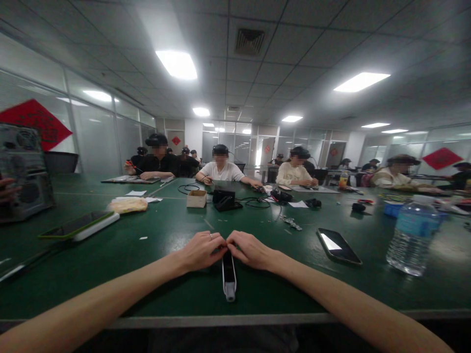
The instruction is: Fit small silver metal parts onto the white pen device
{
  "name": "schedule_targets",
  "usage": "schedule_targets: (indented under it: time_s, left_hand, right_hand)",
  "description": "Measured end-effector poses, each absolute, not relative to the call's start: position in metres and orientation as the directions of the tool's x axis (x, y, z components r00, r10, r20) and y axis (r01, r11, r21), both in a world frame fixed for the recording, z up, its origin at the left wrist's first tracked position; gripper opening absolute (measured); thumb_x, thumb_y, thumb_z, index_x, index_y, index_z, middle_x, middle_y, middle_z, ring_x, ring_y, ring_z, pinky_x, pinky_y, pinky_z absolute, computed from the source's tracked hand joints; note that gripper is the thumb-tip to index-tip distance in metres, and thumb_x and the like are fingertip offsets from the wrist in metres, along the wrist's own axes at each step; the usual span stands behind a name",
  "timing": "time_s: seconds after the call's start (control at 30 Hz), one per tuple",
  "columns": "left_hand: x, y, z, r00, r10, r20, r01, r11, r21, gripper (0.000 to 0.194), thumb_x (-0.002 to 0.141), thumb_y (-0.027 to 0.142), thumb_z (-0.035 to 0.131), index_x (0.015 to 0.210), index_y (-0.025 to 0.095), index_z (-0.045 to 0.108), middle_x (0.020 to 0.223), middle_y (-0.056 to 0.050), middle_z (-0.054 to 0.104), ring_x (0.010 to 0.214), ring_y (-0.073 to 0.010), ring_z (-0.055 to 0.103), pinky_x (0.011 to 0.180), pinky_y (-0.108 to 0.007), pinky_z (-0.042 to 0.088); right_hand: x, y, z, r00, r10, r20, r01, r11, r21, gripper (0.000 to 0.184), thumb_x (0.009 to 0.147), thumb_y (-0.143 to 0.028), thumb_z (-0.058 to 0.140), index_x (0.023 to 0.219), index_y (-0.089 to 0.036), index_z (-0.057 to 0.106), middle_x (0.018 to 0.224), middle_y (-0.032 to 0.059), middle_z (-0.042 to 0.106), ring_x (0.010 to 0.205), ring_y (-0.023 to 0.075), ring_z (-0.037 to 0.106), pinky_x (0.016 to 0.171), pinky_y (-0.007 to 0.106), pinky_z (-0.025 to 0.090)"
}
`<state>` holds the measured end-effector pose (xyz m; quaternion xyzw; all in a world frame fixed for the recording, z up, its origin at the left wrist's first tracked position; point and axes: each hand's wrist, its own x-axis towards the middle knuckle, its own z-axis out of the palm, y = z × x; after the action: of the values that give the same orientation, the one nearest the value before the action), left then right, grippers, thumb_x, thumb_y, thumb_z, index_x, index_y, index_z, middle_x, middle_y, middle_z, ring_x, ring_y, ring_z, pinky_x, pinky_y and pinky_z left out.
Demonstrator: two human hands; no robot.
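My left hand (201,251) and my right hand (250,250) meet at the middle of the green table (154,260), fingertips together. Under them lies a slim black device with a white-grey casing (228,275), its far end hidden by my fingers. Its near end, a grey tip, points toward the table's front edge. Both hands appear to pinch that far end. A ring shows on one finger of my left hand.
A phone (337,246) lies to the right, beside a water bottle (412,235). A computer case (24,171) and green-edged phone (75,225) stand left. A cardboard box (196,198), cables and several seated people (221,164) lie beyond.
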<state>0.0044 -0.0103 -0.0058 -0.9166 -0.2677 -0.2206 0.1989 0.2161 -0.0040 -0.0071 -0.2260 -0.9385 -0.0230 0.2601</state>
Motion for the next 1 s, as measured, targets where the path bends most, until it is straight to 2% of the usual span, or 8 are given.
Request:
schedule_targets:
  time_s: [0.23, 0.33, 0.43, 0.53, 0.67, 0.83, 1.0]
  left_hand:
    - [0.004, -0.009, -0.003, 0.729, 0.470, 0.497, 0.624, -0.755, -0.201, 0.004, 0.083, 0.019, 0.052, 0.083, 0.019, 0.056, 0.076, 0.000, 0.063, 0.068, -0.0136, 0.060, 0.065, -0.024, 0.041]
    - [0.000, -0.008, 0.004, 0.700, 0.552, 0.452, 0.678, -0.712, -0.180, 0.004, 0.080, 0.018, 0.052, 0.078, 0.019, 0.056, 0.074, 0.000, 0.062, 0.065, -0.0140, 0.058, 0.063, -0.024, 0.040]
    - [-0.004, -0.007, 0.010, 0.636, 0.681, 0.363, 0.761, -0.633, -0.144, 0.009, 0.079, 0.019, 0.050, 0.072, 0.018, 0.055, 0.069, -0.001, 0.062, 0.061, -0.0153, 0.056, 0.058, -0.025, 0.038]
    - [-0.008, -0.004, 0.010, 0.599, 0.746, 0.291, 0.798, -0.586, -0.138, 0.017, 0.082, 0.023, 0.047, 0.068, 0.018, 0.056, 0.065, -0.003, 0.061, 0.060, -0.0173, 0.056, 0.056, -0.026, 0.037]
    - [-0.008, -0.002, 0.004, 0.606, 0.752, 0.258, 0.793, -0.595, -0.130, 0.017, 0.082, 0.024, 0.048, 0.070, 0.018, 0.058, 0.067, -0.004, 0.063, 0.061, -0.0180, 0.058, 0.056, -0.026, 0.037]
    - [-0.005, -0.004, 0.001, 0.654, 0.715, 0.246, 0.755, -0.640, -0.145, 0.014, 0.080, 0.023, 0.048, 0.071, 0.018, 0.058, 0.068, -0.004, 0.064, 0.062, -0.0184, 0.058, 0.056, -0.026, 0.037]
    - [-0.005, -0.005, 0.001, 0.687, 0.681, 0.255, 0.725, -0.670, -0.161, 0.013, 0.079, 0.022, 0.047, 0.071, 0.019, 0.057, 0.066, -0.003, 0.063, 0.060, -0.0173, 0.058, 0.055, -0.026, 0.037]
  right_hand:
    - [0.218, -0.003, -0.006, -0.778, 0.354, 0.519, 0.411, 0.911, -0.005, 0.018, 0.096, -0.024, 0.043, 0.103, -0.015, 0.056, 0.098, 0.0077, 0.063, 0.089, 0.0163, 0.057, 0.080, 0.029, 0.043]
    - [0.219, 0.000, -0.004, -0.748, 0.372, 0.550, 0.459, 0.888, 0.023, 0.020, 0.096, -0.026, 0.044, 0.106, -0.015, 0.057, 0.099, 0.0089, 0.064, 0.089, 0.0170, 0.057, 0.080, 0.030, 0.042]
    - [0.223, 0.005, 0.000, -0.692, 0.449, 0.565, 0.566, 0.823, 0.039, 0.021, 0.096, -0.026, 0.043, 0.097, -0.014, 0.060, 0.092, 0.0090, 0.065, 0.083, 0.0172, 0.058, 0.076, 0.030, 0.040]
    - [0.230, 0.008, 0.004, -0.713, 0.524, 0.467, 0.625, 0.776, 0.084, 0.027, 0.095, -0.028, 0.043, 0.082, -0.014, 0.062, 0.080, 0.0069, 0.064, 0.073, 0.0158, 0.055, 0.071, 0.029, 0.038]
    - [0.234, 0.009, 0.004, -0.785, 0.528, 0.324, 0.585, 0.804, 0.109, 0.026, 0.092, -0.028, 0.047, 0.075, -0.014, 0.062, 0.073, 0.0039, 0.061, 0.066, 0.0131, 0.052, 0.068, 0.027, 0.036]
    - [0.232, 0.009, 0.000, -0.802, 0.510, 0.311, 0.555, 0.829, 0.071, 0.014, 0.084, -0.023, 0.054, 0.074, -0.015, 0.061, 0.072, 0.0016, 0.060, 0.065, 0.0119, 0.051, 0.067, 0.026, 0.036]
    - [0.232, 0.009, -0.001, -0.793, 0.525, 0.309, 0.556, 0.831, 0.016, 0.012, 0.082, -0.023, 0.057, 0.074, -0.015, 0.061, 0.071, 0.0014, 0.060, 0.064, 0.0117, 0.050, 0.066, 0.025, 0.037]
